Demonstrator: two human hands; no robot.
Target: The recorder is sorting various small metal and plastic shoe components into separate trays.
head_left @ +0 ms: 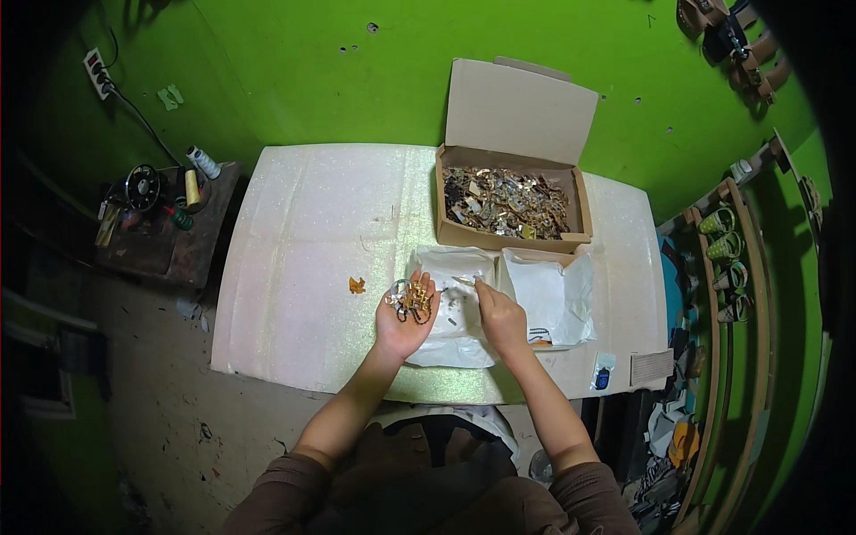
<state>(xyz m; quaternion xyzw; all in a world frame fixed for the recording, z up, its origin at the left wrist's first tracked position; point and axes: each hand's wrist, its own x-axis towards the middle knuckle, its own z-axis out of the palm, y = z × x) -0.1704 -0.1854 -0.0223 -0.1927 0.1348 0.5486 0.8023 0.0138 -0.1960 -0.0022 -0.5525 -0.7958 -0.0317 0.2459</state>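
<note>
My left hand (403, 337) is cupped palm up and holds a heap of small gold and silver metal ornaments (411, 301), some with dark parts. To its right, my right hand (502, 319) has thumb and forefinger pinched on a slim, light metallic piece (463, 281), too small to name exactly. Both hands are above white tissue paper (464, 350), where a few small dark bits are scattered. Beyond them stands an open cardboard box (510, 241) filled with a jumble of metal ornaments (504, 201).
White paper (539, 299) lines a shallow box on the right. A gold-orange piece (357, 285) lies on the shiny white table (294, 267). At the right edge are a blue-and-white packet (603, 372) and a card (652, 367). Thread spools (203, 162) stand on a side table.
</note>
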